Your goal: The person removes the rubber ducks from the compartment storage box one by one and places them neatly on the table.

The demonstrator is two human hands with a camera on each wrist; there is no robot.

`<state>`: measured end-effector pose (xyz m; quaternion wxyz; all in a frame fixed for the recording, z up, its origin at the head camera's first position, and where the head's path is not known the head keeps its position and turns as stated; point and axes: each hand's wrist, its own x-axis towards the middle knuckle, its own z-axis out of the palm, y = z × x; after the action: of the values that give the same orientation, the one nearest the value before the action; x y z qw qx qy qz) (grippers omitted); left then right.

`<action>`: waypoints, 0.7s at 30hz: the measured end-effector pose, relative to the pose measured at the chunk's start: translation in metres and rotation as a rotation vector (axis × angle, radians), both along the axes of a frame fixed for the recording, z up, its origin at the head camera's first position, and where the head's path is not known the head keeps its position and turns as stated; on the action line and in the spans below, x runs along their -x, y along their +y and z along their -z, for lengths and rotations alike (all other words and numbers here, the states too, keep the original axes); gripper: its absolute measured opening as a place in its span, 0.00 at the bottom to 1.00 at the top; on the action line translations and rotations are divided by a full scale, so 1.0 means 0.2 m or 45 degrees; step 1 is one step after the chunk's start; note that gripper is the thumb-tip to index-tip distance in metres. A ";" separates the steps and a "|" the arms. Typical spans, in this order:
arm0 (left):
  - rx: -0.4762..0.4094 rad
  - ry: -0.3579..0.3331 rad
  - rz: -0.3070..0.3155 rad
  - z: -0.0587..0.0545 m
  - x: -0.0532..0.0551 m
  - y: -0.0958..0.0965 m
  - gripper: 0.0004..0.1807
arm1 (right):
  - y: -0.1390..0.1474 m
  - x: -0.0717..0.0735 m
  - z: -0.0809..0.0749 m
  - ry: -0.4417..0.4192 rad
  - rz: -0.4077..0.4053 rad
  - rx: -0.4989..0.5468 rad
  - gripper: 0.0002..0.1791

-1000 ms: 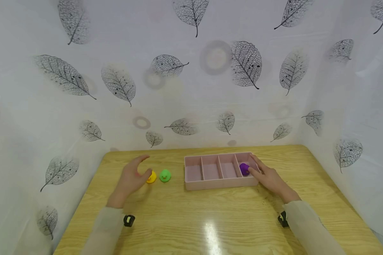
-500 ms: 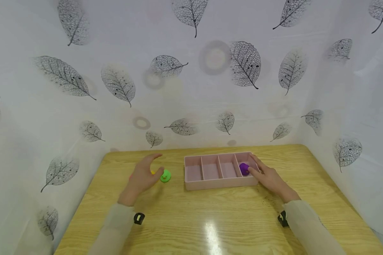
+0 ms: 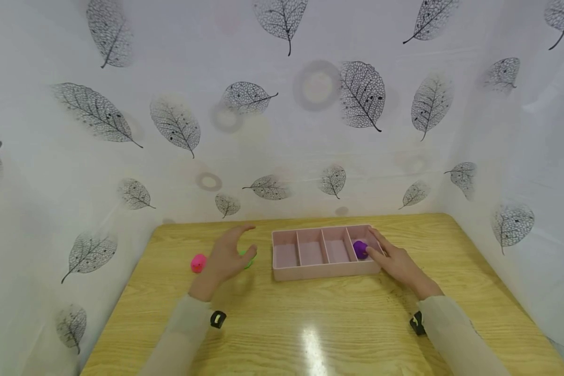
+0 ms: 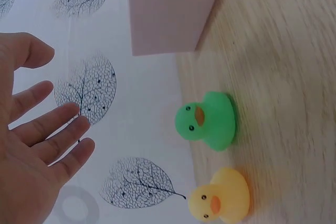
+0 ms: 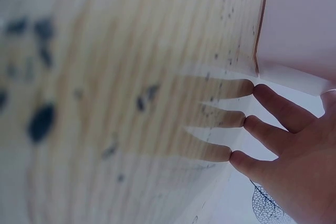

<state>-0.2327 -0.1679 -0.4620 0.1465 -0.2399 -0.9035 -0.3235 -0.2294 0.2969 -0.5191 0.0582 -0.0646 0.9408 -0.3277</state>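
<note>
My left hand [image 3: 226, 257] hovers over the rubber ducks, fingers spread and thumb apart, holding nothing. Beneath it the green rubber duck [image 3: 247, 260] is mostly covered in the head view. The left wrist view shows the green one whole beside a yellow rubber duck [image 4: 230, 195], which the hand hides from the head camera. At the right end of the pink four-part box [image 3: 326, 270] rests my right hand [image 3: 400, 267], its thumb over the rim, fingers extended. In the right wrist view its fingertips [image 5: 258, 88] touch the wood. A purple toy [image 3: 360, 249] sits in the box's rightmost compartment.
A pink rubber duck [image 3: 198, 263] stands on the wooden table [image 3: 272, 324], left of my left hand. Leaf-printed curtain [image 3: 282, 130] encloses the back and sides. Both sleeves have a black device [image 3: 218, 319] near the wrist.
My left hand has moved right, from beside the yellow duck to over the green one, uncovering the pink duck and covering the yellow. My right hand, box and purple toy have stayed put.
</note>
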 end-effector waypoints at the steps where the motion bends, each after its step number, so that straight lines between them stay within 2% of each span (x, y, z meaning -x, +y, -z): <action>1: 0.000 0.004 0.009 0.00 0.00 0.01 0.30 | 0.00 0.00 0.00 -0.001 0.000 0.000 0.42; 12: -0.025 0.110 0.098 -0.01 0.03 0.14 0.29 | 0.00 0.00 0.01 0.016 -0.004 0.006 0.41; 21: -0.014 0.055 0.107 -0.05 0.04 0.22 0.29 | 0.00 0.00 0.01 0.027 -0.005 0.009 0.41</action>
<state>-0.2399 -0.1249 -0.4519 0.1536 -0.2840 -0.8874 -0.3291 -0.2300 0.2978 -0.5211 0.0488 -0.0701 0.9400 -0.3302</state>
